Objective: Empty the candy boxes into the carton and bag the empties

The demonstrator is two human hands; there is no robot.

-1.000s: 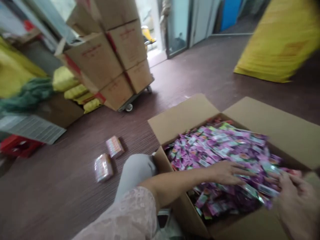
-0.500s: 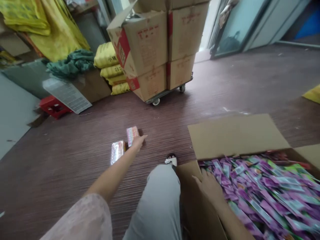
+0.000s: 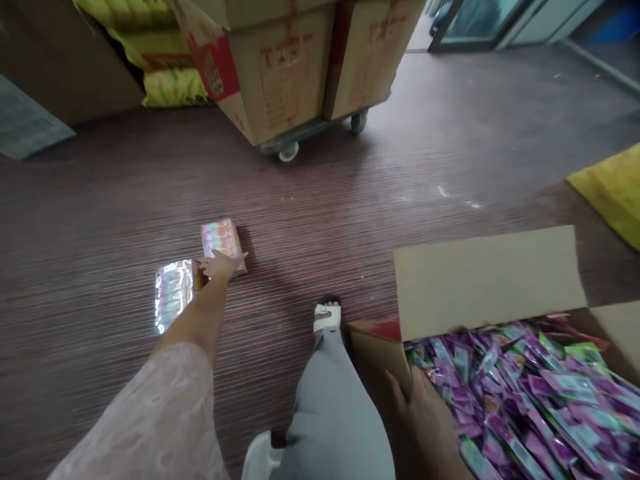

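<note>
My left hand [image 3: 221, 265] is over the near end of a small pink-and-white patterned pack [image 3: 221, 235] on the floor. Its thumb and fingers are spread toward the pack's two sides; whether they touch it I cannot tell. Just left of it lies a second pack in shiny clear wrap [image 3: 173, 293], partly covered by my forearm. At the lower right, my right hand [image 3: 430, 420] grips the near side wall of an open cardboard box [image 3: 373, 353], thumb outside and fingers over the rim. Many purple-and-green sachets [image 3: 530, 400] fill that box.
Ahead, large cartons [image 3: 285, 80] sit on a wheeled trolley [image 3: 320, 127]. Yellow sacks [image 3: 177, 87] are stacked behind it at the left. A yellow sheet or sack [image 3: 615, 193] lies at the right edge. My sandalled foot [image 3: 327, 317] stands between the packs and the box.
The view has tilted down and come closer to the floor. My left hand has gone lower over the pink pack, fingers spreading. The right hand has stayed at the box wall.
</note>
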